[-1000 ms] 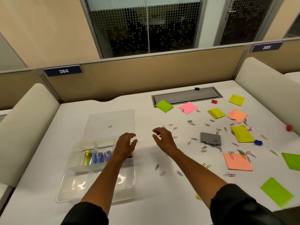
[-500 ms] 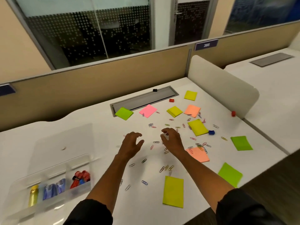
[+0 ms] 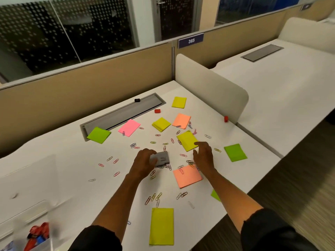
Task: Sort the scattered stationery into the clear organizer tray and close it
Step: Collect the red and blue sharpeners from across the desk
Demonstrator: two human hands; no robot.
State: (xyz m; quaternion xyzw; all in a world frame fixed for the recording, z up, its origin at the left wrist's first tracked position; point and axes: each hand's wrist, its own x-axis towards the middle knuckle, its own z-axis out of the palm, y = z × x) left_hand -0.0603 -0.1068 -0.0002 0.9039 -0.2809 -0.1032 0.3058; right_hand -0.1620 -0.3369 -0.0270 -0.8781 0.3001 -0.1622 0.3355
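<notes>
At the far left, low in the corner, sits the clear organizer tray (image 3: 42,205). It is blurry. Red and blue things (image 3: 38,232) lie in one of its boxes, but what they are is too blurry to tell. The tray's clear lid (image 3: 27,178) lies flat behind it, open.

Next, on the white table (image 3: 72,160), a lime sticky pad (image 3: 98,134) rests on the edge of a gray slot (image 3: 123,113). A pink sticky pad (image 3: 129,127) lies just beside it. Colored paper clips (image 3: 154,196) are scattered all over the middle of the table.

The left hand (image 3: 145,162) holds a small gray box (image 3: 162,158). Its fingers curl over the box's left side, and the thumb is on the near side. The box still touches the table, with paper clips poking out from under it.

A long yellow pad (image 3: 161,226) lies near the front edge. An orange pad (image 3: 187,175) lies between the two arms.

The right hand (image 3: 203,155) hangs over the table, holding nothing. Its fingers are loosely bent and a bit spread, with the tips over a yellow pad (image 3: 186,140).

Farther right lies a green pad (image 3: 235,152). A small red thing (image 3: 226,119) sits by the white divider (image 3: 208,87).
</notes>
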